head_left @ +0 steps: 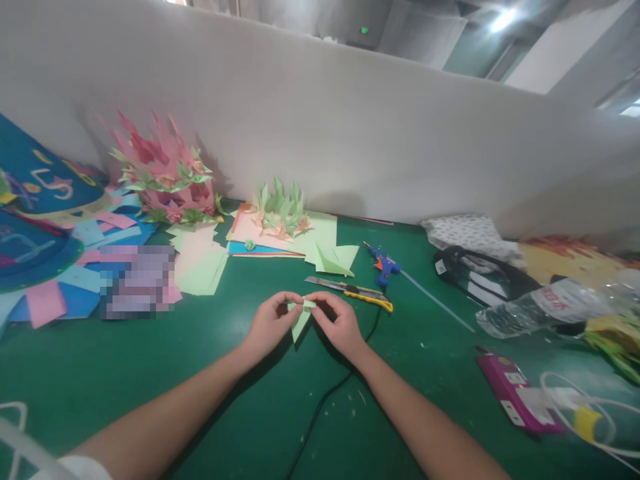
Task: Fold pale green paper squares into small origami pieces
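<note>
Between my two hands is a small piece of light green paper (301,325), folded to a point that hangs downward. My left hand (273,322) pinches its left upper edge between thumb and fingers. On the other side, my right hand (340,325) grips the right upper edge, fingers closed. Fingertips cover part of the fold. Just beyond my hands lies a yellow utility knife (367,294) with its blade out. A blue glue gun (384,264) with a clear glue stick rests behind the knife. Green paper sheets (334,259), one folded up, lie past my hands.
Paper crowns, one pink (173,173) and one green (281,208), stand along the white wall. Blue cone hats (45,177) and paper scraps fill the left. To the right are a plastic bottle (550,307), a black strap and a magenta power strip (515,393). A black cord crosses the green table.
</note>
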A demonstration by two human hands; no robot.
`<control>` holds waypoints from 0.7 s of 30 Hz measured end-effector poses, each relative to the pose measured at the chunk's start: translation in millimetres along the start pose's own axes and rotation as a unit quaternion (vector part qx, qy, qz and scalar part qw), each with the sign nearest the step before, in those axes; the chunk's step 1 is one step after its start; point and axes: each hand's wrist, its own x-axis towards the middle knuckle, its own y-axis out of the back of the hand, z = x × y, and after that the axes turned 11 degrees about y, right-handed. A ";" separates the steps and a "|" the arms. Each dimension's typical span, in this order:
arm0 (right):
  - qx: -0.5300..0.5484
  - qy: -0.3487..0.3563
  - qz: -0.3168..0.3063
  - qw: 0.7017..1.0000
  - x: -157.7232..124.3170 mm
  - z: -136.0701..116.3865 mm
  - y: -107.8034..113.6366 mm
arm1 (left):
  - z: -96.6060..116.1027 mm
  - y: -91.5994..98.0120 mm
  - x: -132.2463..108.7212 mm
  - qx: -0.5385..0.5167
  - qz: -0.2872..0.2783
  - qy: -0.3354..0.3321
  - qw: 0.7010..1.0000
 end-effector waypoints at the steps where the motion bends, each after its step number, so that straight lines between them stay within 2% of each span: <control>1: -0.010 0.006 -0.001 1.000 -0.1 -0.3 -0.5 | -0.6 0.0 0.0 0.011 0.000 -0.002 1.000; 7: -0.042 0.031 -0.038 0.998 1.6 -6.3 -1.3 | -5.5 0.5 2.7 0.062 0.019 -0.038 0.997; 13: -0.038 0.045 -0.040 0.997 2.1 -6.2 -0.6 | -9.6 0.1 4.5 0.081 0.006 -0.055 0.995; 21: -0.056 0.030 -0.050 0.997 2.0 -5.2 -0.8 | -7.4 -0.6 3.4 0.108 0.009 -0.056 0.993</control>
